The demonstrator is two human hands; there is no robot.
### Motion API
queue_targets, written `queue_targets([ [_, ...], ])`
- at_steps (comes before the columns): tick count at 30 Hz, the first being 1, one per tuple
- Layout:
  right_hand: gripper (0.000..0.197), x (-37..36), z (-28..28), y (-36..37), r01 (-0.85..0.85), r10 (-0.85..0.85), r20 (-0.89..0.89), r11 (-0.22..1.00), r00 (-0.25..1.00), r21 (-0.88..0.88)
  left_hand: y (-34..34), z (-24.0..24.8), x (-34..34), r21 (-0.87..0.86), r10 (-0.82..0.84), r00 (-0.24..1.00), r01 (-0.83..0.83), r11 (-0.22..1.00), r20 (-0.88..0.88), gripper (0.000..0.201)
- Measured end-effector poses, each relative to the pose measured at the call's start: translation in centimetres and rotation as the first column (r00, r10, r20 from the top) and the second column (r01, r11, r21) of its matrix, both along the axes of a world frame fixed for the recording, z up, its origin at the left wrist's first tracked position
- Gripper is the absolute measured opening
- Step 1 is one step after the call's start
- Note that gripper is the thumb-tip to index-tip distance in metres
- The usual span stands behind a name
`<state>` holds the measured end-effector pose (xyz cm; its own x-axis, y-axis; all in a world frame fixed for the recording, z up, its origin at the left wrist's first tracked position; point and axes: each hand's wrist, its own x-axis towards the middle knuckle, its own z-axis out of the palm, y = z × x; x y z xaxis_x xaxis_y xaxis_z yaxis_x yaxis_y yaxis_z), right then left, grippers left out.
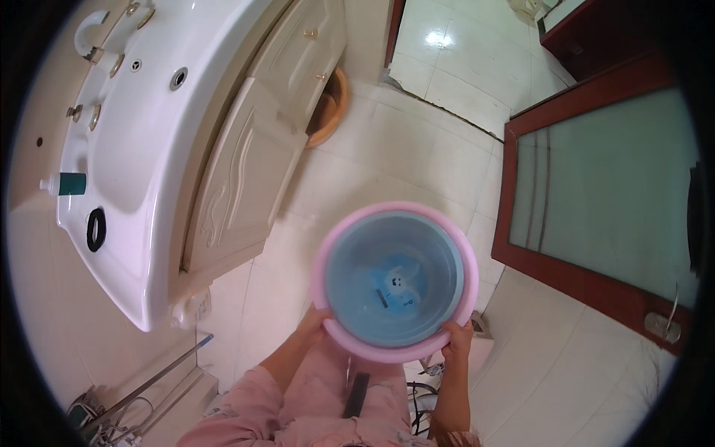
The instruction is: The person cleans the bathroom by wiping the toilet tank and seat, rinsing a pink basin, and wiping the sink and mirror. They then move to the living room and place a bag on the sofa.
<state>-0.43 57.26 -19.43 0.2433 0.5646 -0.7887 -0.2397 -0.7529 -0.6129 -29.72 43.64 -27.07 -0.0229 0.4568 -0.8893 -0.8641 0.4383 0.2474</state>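
Note:
I hold a pink basin (319, 279) in front of my body, with a blue basin (357, 261) nested inside it. The blue one has a pale cartoon figure on its bottom and a few dark marks near it. My left hand (316, 322) is closed round the pink rim at the lower left. On the lower right, my right hand (458, 337) grips the rim, its thumb over the edge by the blue basin. The fingers under the rim are hidden on both sides.
At left a white washbasin (134, 164) with taps tops a cream cabinet (238, 171); an orange tub (331, 112) sits beneath. A red-framed glass door (596, 194) stands at right. A white jug (192, 308) and a metal pole (149, 387) are at lower left.

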Motion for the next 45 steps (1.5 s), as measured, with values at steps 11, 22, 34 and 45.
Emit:
queue_targets([
  [11, 0.054, -1.7, -0.8, 13.5, 0.094, -0.083, -0.143, 0.993, 0.986, 0.067, 17.9, -1.2, -3.1, 0.009, -0.187, 0.966, 0.192, 0.981, -0.181, 0.059],
  [22, 0.054, 3.9, -3.0, 23.0, -0.008, 0.009, -0.041, 0.999, 0.999, 0.035, 26.2, -12.2, -3.2, -0.36, -0.524, 0.505, 0.39, 0.847, -0.686, 0.073],
  [34, 0.06, 6.8, -10.5, 20.3, 0.134, -0.119, 0.153, 0.987, 0.981, -0.093, 40.6, -21.4, -20.0, -0.813, -0.691, -0.428, 0.326, 0.483, -0.582, 0.09],
  [45, 0.062, 3.4, -6.1, 21.5, 0.106, -0.103, 0.088, 0.994, 0.991, -0.03, 40.7, -20.8, -16.3, -0.622, -0.665, -0.154, 0.551, 0.556, -0.731, 0.053],
])
